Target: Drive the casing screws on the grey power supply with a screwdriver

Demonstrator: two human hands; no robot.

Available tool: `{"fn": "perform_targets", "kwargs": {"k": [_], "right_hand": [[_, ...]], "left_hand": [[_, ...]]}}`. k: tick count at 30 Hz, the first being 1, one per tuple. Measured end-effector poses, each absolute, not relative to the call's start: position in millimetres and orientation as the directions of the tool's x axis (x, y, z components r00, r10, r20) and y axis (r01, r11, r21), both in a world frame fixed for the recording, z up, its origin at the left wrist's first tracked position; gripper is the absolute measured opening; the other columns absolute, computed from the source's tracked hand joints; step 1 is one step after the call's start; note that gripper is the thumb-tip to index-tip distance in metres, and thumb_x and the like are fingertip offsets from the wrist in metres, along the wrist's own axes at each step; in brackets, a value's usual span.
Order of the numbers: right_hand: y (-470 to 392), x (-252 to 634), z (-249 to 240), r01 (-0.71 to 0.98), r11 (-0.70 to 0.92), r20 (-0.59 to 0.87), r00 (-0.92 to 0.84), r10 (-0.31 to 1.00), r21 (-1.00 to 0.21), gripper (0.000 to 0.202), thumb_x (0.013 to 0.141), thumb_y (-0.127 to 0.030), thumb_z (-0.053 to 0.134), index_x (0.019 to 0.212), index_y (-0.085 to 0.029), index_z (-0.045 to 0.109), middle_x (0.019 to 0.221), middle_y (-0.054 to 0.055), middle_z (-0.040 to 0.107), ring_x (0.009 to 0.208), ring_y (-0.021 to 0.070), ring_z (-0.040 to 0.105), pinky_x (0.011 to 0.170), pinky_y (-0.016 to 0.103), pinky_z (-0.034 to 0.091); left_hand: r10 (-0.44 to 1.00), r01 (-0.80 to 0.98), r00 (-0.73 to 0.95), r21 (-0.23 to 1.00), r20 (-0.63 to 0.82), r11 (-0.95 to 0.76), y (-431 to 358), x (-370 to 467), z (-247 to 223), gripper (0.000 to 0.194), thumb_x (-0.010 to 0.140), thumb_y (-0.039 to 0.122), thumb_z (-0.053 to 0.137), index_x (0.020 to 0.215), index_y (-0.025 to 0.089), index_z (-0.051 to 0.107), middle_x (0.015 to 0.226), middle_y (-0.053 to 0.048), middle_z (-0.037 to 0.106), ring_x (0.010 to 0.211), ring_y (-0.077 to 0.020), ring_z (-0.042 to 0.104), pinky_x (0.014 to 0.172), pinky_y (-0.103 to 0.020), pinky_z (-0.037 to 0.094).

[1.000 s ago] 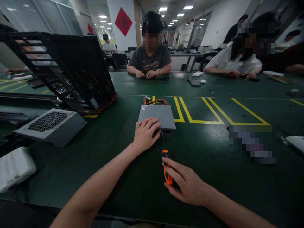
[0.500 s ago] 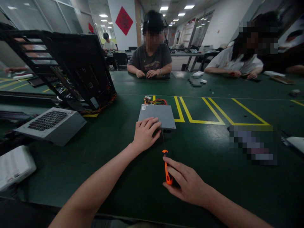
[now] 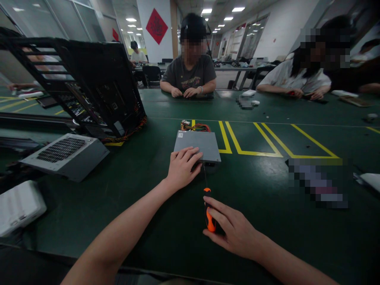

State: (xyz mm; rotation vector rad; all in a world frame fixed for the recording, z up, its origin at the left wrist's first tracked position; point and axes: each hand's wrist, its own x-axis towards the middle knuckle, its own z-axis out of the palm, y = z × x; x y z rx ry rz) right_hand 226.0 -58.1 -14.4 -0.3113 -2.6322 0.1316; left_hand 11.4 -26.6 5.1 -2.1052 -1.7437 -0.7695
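Observation:
A flat grey metal box [image 3: 204, 142], with a bundle of coloured wires [image 3: 197, 126] at its far side, lies on the green table [image 3: 252, 186]. My left hand [image 3: 184, 166] rests on its near left part, fingers spread over the top and the thumb along the front edge. In my right hand [image 3: 230, 223] is an orange and black screwdriver [image 3: 210, 217], held by its handle between fingers and thumb. The thin shaft points away from me, and its tip reaches the near face of the box, where the exact contact is too small to tell.
At the left stand a black computer case [image 3: 97, 87], a second grey box with a grille [image 3: 68, 154] and a white device [image 3: 20, 206]. A blurred item [image 3: 319, 184] lies at the right. Two people sit across the table, beyond yellow tape lines [image 3: 258, 153].
The screwdriver's handle has turned in my right hand, showing a different part of its orange and black pattern. My left hand keeps its place on the box. The view has shifted slightly.

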Motion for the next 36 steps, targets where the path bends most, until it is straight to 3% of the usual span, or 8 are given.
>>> {"fn": "perform_targets", "kwargs": {"k": [4,8,11,16,21,27,31,36], "right_hand": [[-60,224,-9,0.184,0.979,0.384,-0.901,0.203,-0.086,0.04,0.082,-0.026,0.05,0.119,-0.013,0.044,0.12,0.021,0.051,0.098,0.022,0.058,0.073,0.032,0.052],[-58,221,-8,0.143,0.986,0.513,-0.842,0.166,-0.083,0.037,0.08,-0.03,0.055,0.11,-0.01,0.047,0.114,0.022,0.055,0.087,0.0193,0.061,0.071,0.031,0.052],[-55,223,-12,0.144,0.983,0.573,-0.798,0.185,-0.117,0.039,0.078,-0.033,0.057,0.106,-0.009,0.045,0.112,0.022,0.057,0.091,0.0198,0.06,0.074,0.031,0.052],[-57,227,-12,0.176,0.972,0.487,-0.842,0.231,-0.156,0.04,0.081,-0.031,0.051,0.113,-0.008,0.042,0.118,0.023,0.052,0.105,0.0224,0.053,0.078,0.032,0.051],[-57,224,-5,0.174,0.982,0.457,-0.869,0.187,-0.072,0.038,0.081,-0.028,0.05,0.116,-0.012,0.047,0.117,0.02,0.054,0.092,0.0212,0.06,0.071,0.031,0.052],[-56,223,-9,0.159,0.98,0.556,-0.807,0.199,-0.12,0.039,0.078,-0.034,0.056,0.106,-0.009,0.048,0.114,0.02,0.056,0.095,0.0199,0.059,0.077,0.03,0.051],[-58,226,-9,0.206,0.968,0.476,-0.843,0.251,-0.145,0.04,0.079,-0.033,0.053,0.112,-0.009,0.047,0.119,0.02,0.053,0.103,0.0217,0.055,0.079,0.03,0.05],[-59,226,-3,0.199,0.978,0.42,-0.884,0.207,-0.063,0.042,0.081,-0.028,0.049,0.121,-0.015,0.044,0.122,0.019,0.05,0.096,0.0213,0.059,0.073,0.031,0.052]], "left_hand": [[0.808,0.969,0.121,0.11,0.577,-0.223,-27,11,5,0.029,0.083,0.03,0.047,0.111,0.025,0.051,0.122,-0.003,0.052,0.114,-0.0225,0.042,0.085,-0.039,0.031],[0.809,0.97,0.124,0.103,0.575,-0.221,-27,11,5,0.03,0.083,0.031,0.046,0.112,0.025,0.051,0.122,-0.003,0.052,0.114,-0.0217,0.042,0.085,-0.038,0.031],[0.809,0.971,0.121,0.101,0.576,-0.217,-27,12,6,0.029,0.083,0.032,0.045,0.111,0.025,0.051,0.122,-0.003,0.052,0.114,-0.0217,0.042,0.085,-0.038,0.031],[0.81,0.969,0.12,0.108,0.574,-0.22,-27,12,6,0.029,0.084,0.032,0.045,0.111,0.025,0.051,0.123,-0.003,0.051,0.114,-0.0219,0.042,0.085,-0.039,0.031],[0.811,0.968,0.114,0.118,0.573,-0.219,-27,12,6,0.028,0.083,0.032,0.046,0.11,0.025,0.052,0.123,-0.003,0.051,0.114,-0.0219,0.042,0.085,-0.039,0.031],[0.81,0.969,0.109,0.118,0.576,-0.215,-27,13,7,0.029,0.082,0.031,0.047,0.11,0.025,0.052,0.122,-0.003,0.052,0.114,-0.0214,0.042,0.085,-0.039,0.032],[0.81,0.97,0.108,0.119,0.577,-0.214,-27,12,7,0.029,0.082,0.032,0.047,0.111,0.025,0.051,0.122,-0.002,0.052,0.114,-0.0208,0.042,0.086,-0.039,0.032],[0.815,0.969,0.107,0.122,0.57,-0.213,-28,12,7,0.03,0.083,0.033,0.047,0.111,0.026,0.051,0.123,-0.001,0.051,0.114,-0.0204,0.042,0.085,-0.038,0.033]]}}
